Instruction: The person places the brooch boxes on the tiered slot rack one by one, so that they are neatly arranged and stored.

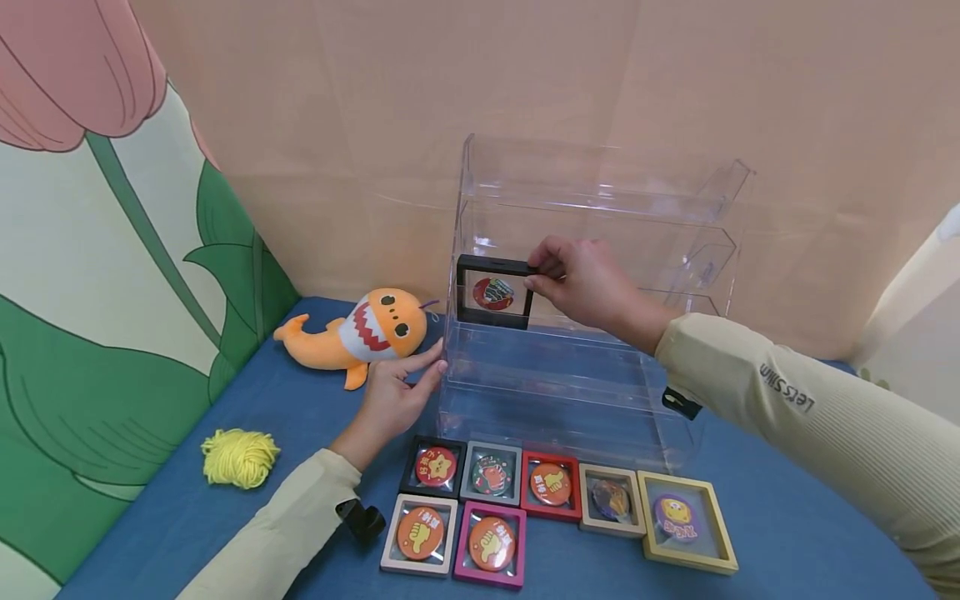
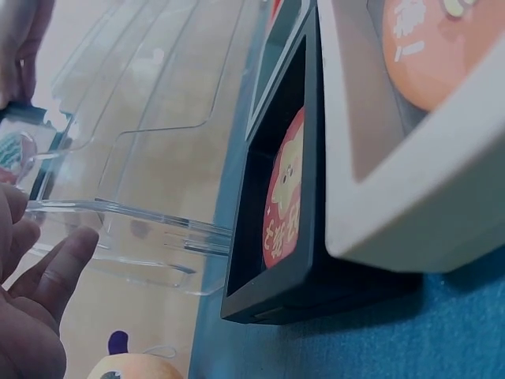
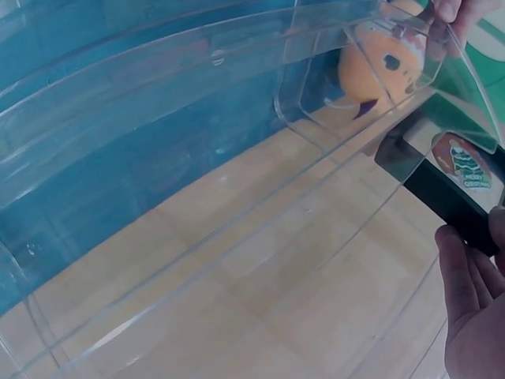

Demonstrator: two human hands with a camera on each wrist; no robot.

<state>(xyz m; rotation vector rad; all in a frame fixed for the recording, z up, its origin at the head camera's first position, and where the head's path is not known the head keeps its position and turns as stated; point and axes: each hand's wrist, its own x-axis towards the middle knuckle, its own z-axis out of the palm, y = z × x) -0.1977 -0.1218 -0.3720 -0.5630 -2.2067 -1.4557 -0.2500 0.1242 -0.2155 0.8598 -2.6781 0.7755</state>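
Observation:
My right hand [image 1: 588,279] pinches the upper right corner of a black display frame [image 1: 461,292] between thumb and fingers. Behind its clear window is a round red badge [image 1: 492,293]; the right wrist view shows a green tree design on that badge [image 3: 467,167]. The frame is upright at the left end of a middle tier of a clear acrylic tiered rack [image 1: 555,400]. With extended fingers, my left hand [image 1: 393,396] touches the rack's left side panel. In the left wrist view, the left fingers [image 2: 67,264] lie against the clear panel.
In front of the rack lie several framed badges, among them a black frame [image 1: 405,483], a pink frame [image 1: 489,579] and a larger yellow frame [image 1: 690,560]. An orange shark plush [image 1: 322,350] lies left of the rack, with yellow yarn [image 1: 240,458] nearer on the blue tabletop [image 1: 315,417].

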